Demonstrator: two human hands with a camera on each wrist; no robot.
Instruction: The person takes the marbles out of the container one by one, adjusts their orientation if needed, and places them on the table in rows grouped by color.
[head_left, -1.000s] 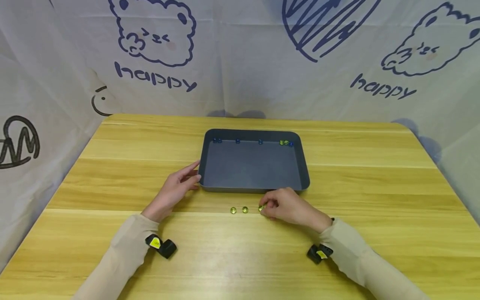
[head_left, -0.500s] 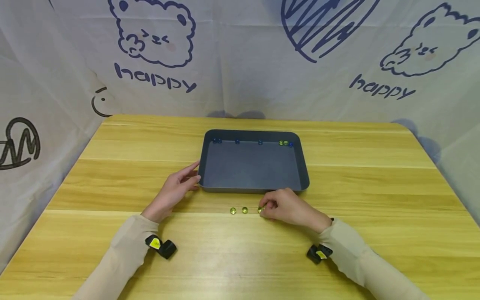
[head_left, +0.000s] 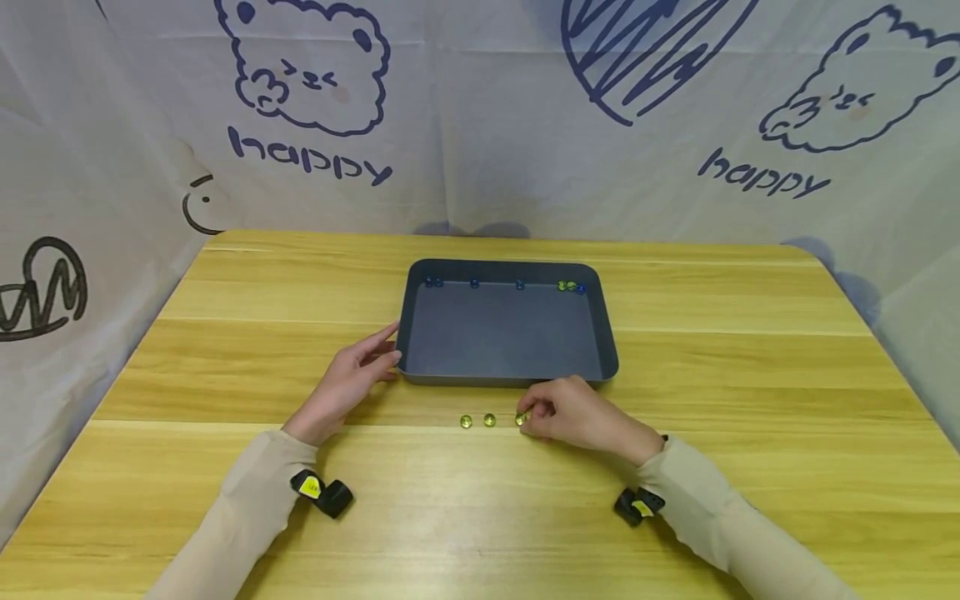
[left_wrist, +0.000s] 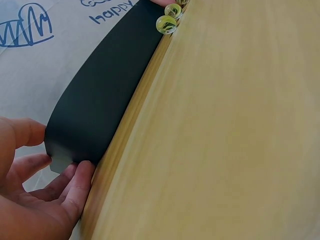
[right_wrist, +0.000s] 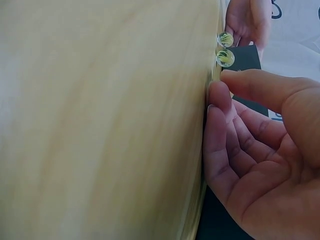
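At the near side of the dark grey tray [head_left: 510, 333], my right hand [head_left: 581, 417] pinches a yellow-green glass marble [head_left: 521, 420] between thumb and fingertips, low over the table. Two similar marbles lie in a row to its left, a middle marble [head_left: 490, 420] and a left-hand marble [head_left: 467, 422]. In the right wrist view my fingers hide the pinched marble. My left hand [head_left: 352, 375] rests on the table with its fingers spread against the tray's left side. The left wrist view shows these fingertips [left_wrist: 86, 167] touching the tray's corner.
Several blue marbles [head_left: 475, 283] and two yellow-green marbles [head_left: 562, 285] lie along the tray's far wall. The wooden table [head_left: 750, 400] ends at a white cloth backdrop [head_left: 495, 167] with drawings.
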